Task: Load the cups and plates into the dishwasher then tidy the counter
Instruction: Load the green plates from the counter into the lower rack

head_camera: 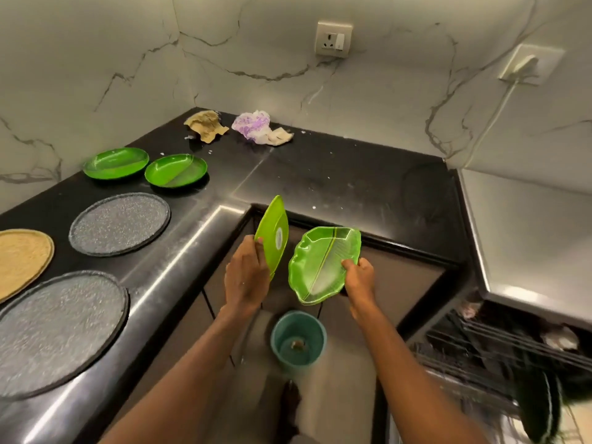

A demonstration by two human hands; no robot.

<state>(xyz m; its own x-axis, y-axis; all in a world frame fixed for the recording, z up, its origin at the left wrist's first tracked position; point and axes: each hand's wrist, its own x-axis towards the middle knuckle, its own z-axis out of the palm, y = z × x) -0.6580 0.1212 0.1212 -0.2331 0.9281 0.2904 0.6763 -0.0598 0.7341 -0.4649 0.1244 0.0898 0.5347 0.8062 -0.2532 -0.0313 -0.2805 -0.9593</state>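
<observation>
left hand (246, 274) — fingers (258, 241) curled round upright green plate (272, 233) | right hand (360, 277) — fingers gripping leaf plate (320, 264), 3 o'clock of green plate | both held clear of desk (336, 181), bin (298, 339) at 6 o'clock

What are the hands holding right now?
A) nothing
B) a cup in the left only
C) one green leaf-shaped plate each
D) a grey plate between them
C: the left hand grips an edge-on leaf plate, and the right hand grips a second leaf plate tilted toward the camera.
</observation>
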